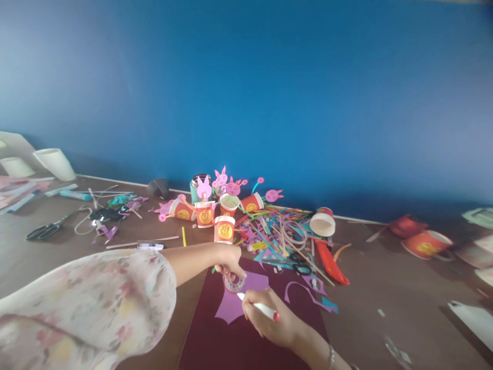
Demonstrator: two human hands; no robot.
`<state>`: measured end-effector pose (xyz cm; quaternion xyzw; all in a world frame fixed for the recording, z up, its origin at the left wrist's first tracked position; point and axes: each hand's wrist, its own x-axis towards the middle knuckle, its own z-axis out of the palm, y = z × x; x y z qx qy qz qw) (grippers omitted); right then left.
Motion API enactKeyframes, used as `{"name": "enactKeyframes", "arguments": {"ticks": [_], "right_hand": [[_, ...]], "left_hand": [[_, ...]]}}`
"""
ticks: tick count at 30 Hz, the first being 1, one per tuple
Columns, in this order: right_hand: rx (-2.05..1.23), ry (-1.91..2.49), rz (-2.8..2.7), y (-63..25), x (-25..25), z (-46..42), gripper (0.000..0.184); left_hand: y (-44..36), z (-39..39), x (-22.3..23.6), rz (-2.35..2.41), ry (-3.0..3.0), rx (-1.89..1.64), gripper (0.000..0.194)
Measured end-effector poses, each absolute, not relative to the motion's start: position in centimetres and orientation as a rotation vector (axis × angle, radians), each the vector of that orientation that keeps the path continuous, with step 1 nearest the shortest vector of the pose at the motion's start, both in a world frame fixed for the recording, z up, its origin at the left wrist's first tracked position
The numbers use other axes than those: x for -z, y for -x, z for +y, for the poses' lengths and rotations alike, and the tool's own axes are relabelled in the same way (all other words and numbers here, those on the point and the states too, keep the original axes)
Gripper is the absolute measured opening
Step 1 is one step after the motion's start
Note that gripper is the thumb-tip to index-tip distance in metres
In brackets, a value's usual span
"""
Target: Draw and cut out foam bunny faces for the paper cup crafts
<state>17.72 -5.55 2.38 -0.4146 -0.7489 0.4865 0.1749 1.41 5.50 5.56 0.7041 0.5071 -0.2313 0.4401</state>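
My right hand [269,316] is closed around a white marker [265,310] with a red end, its tip by the ring. With closed fingers, my left hand [230,261] holds down a clear round ring [234,283] that looks like a tape roll. Under the ring lies a piece of purple paper [252,285] with curved cut-outs along its edge. That paper rests on a dark maroon sheet [215,344]. Just beyond my left hand stands a red-and-white paper cup [224,229]. A curved purple scrap [306,292] lies right of my right hand.
Several paper cups with pink animal cut-outs [233,188] stand near the blue wall [246,103]. Right of them is a heap of coloured strips [285,231], beside a red-handled tool [332,264]. Black-handled scissors [48,230] lie at left; a tipped cup [427,244] is at right.
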Motion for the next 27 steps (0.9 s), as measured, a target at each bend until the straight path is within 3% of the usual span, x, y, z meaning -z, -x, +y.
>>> {"name": "enactKeyframes", "arguments": {"ticks": [3, 15, 21, 27], "right_hand": [[-1.552, 1.247, -1.952, -18.3, -1.7, -4.8, 0.022], [-1.726, 1.081, -1.288, -19.5, -0.6, -2.3, 0.024], [-1.511, 1.102, -1.261, -19.8, -0.8, -2.4, 0.021], [-1.359, 1.147, -1.44, -19.5, -0.3, -2.9, 0.025]], "left_hand": [[-1.4, 5.4, -5.7, 1.27, -1.748, 0.565, 0.031], [-1.6, 4.7, -6.2, 1.308, -1.765, 0.529, 0.043], [-0.5, 2.9, -5.9, 1.379, -1.86, 0.361, 0.04], [0.6, -1.2, -6.7, 1.57, -2.123, -0.006, 0.022]]}}
